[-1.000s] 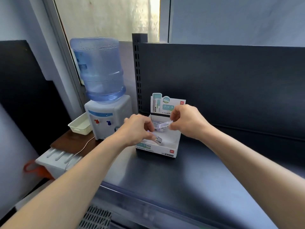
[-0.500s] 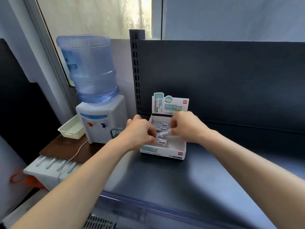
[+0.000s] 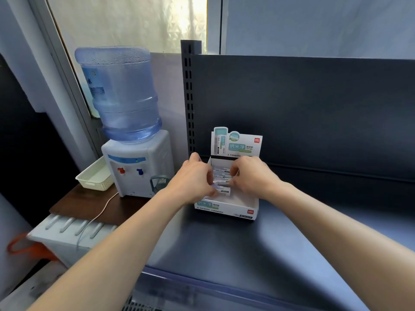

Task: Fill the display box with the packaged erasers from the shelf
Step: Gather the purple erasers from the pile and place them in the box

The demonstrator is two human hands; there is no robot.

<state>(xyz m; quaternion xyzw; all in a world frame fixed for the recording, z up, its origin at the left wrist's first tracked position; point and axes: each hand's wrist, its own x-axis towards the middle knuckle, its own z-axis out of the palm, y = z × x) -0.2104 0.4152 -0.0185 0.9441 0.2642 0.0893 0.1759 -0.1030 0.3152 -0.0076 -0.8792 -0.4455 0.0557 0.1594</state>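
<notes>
White box on a dark navy shelf

The display box (image 3: 226,206) is white with teal lettering, a black band and small red logos; the shelf (image 3: 224,250) is dark navy. The water bottle (image 3: 119,93) is translucent blue above a white dispenser (image 3: 137,167) with a blue stripe, one red tap and one blue; the basket (image 3: 95,177) is cream.

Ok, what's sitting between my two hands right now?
In the head view, a few packaged erasers lie in a row inside the display box, right between the left hand and right hand. Both sets of fingertips touch them.
</notes>
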